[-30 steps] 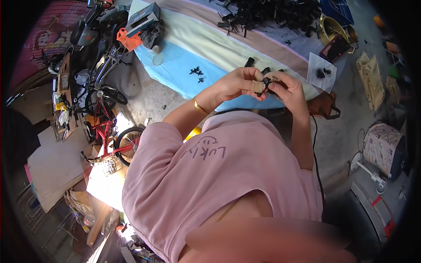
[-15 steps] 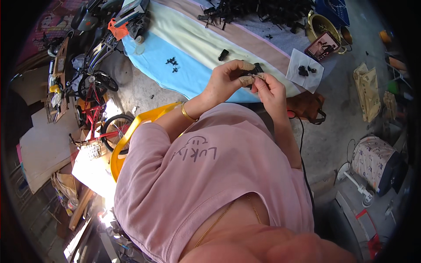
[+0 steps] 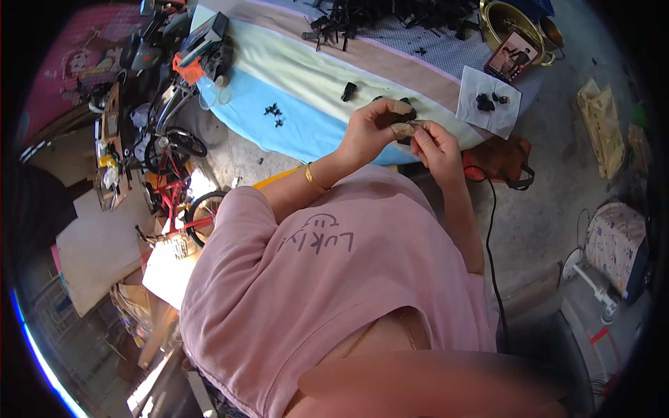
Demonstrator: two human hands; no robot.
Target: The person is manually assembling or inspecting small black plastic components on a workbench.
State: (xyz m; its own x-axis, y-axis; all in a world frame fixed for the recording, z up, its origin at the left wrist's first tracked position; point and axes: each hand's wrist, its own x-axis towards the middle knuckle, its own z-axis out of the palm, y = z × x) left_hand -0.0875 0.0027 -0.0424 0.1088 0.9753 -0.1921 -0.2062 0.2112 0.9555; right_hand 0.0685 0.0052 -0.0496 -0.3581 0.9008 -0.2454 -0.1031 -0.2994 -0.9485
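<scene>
My left hand [image 3: 368, 134] is closed, its taped thumb and finger pinching a small black part [image 3: 410, 113] that is mostly covered by the fingers. Pressed up against it, my right hand [image 3: 439, 146] pinches at the same spot with thumb and forefinger; whatever is between those tips is too small to make out. Both hands are above the near edge of a striped cloth [image 3: 306, 139]. Just beyond the left hand lies a short black block [image 3: 349, 91]. Several tiny black pieces [image 3: 274, 113] are scattered on the blue stripe to the left.
A white paper [image 3: 506, 122] with black bits lies right of my hands, below a propped phone [image 3: 512, 57] and a brass pot [image 3: 486, 15]. Black parts [image 3: 397, 15] are heaped at the far side. A brown bag [image 3: 498, 161] and a black cable [image 3: 492, 244] are at right, bicycles [image 3: 167, 157] at left.
The whole view has shifted slightly. Both hands stay together at the small black part, and less of its dark end now sticks out past the left fingers.
</scene>
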